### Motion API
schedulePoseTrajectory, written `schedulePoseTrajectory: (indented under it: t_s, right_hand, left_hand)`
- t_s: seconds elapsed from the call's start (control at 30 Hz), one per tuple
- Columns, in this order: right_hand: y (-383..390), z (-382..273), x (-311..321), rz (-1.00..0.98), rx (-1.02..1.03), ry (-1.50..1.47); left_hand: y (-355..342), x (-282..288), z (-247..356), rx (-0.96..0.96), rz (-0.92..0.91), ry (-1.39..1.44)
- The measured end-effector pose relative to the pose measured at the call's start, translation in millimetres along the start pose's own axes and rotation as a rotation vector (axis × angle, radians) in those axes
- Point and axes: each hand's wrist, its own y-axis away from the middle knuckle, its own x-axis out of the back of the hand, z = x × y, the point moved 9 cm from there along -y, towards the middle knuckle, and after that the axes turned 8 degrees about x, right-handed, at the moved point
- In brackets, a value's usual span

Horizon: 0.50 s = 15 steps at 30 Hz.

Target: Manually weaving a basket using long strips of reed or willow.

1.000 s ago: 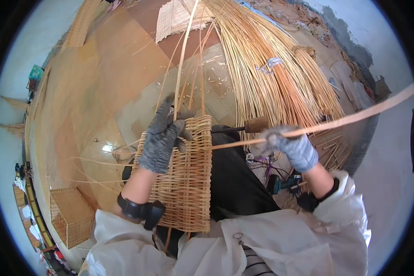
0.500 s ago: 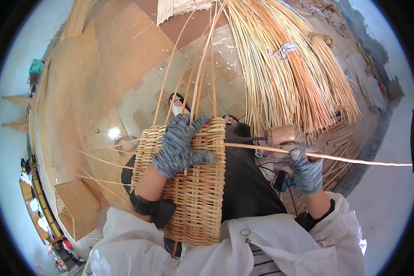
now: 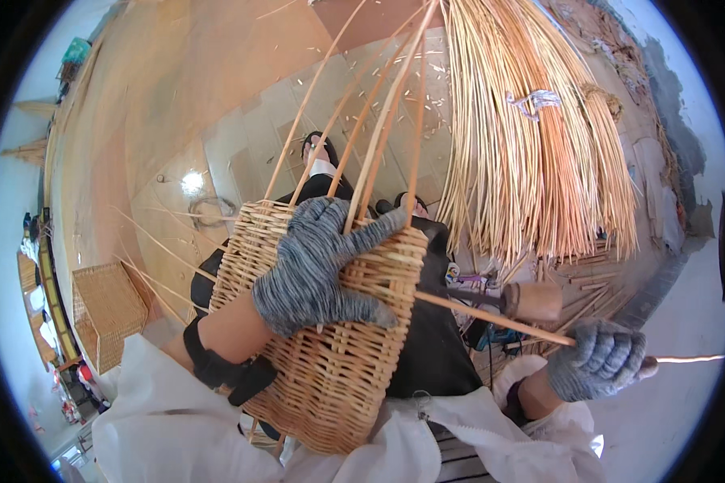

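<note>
Tiled floor [image 3: 250,157] behind, cane bundle [image 3: 532,161] far right; woven panel [image 3: 338,378] near centre on your lap [image 3: 435,346]; your left hand [image 3: 318,270] open, laid across it; your right hand [image 3: 600,360] closed round a strand [image 3: 491,315] off the panel's right edge

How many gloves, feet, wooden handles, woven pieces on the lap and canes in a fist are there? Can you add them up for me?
Gray gloves: 2, on the left hand and the right hand
Feet: 2
Wooden handle: 1
Woven piece on the lap: 1
Cane in the right fist: 1
Total: 7
</note>
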Motion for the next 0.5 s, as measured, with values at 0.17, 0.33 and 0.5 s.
schedulePoseTrajectory:
  t_s: [0.17,0.33,0.5]
  right_hand:
    - [-5,-13,27,0.033,0.077,-0.049]
    - [4,5,55,0.233,0.04,0.034]
    - [-3,19,48,0.09,0.043,-0.059]
  left_hand:
    - [-2,3,1,-0.003,-0.027,-0.003]
    - [-6,3,-5,-0.011,0.014,0.013]
    - [-6,1,-10,-0.003,0.014,0.041]
